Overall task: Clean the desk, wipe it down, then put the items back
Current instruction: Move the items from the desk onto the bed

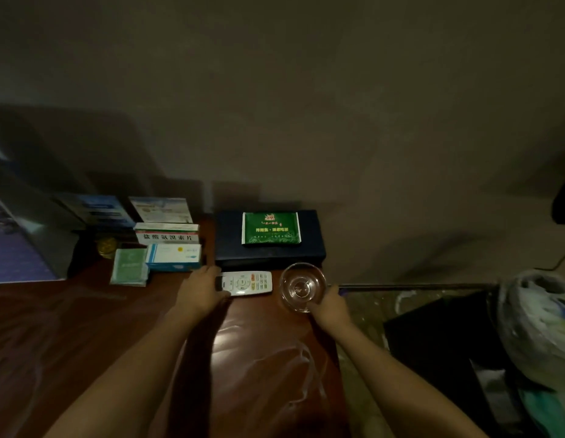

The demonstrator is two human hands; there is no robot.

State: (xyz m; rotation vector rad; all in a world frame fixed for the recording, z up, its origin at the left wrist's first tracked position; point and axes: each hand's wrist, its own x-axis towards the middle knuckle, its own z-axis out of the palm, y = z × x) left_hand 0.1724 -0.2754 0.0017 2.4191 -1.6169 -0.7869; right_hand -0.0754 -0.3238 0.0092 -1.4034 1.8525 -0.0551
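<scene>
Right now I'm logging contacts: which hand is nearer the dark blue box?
Left. The left hand grips the remote's end just in front of the dark blue box; the right hand holds the glass bowl farther forward, off its right corner.

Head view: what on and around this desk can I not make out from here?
- White remote: its left end is covered by the left hand.
- Glass bowl: the right hand hides its near-right rim.
- Yellowish item: too dim to identify, behind the green packet.
- Blue box: print too small and blurred to read.
- White plastic bag: cut off by the right edge.
</scene>
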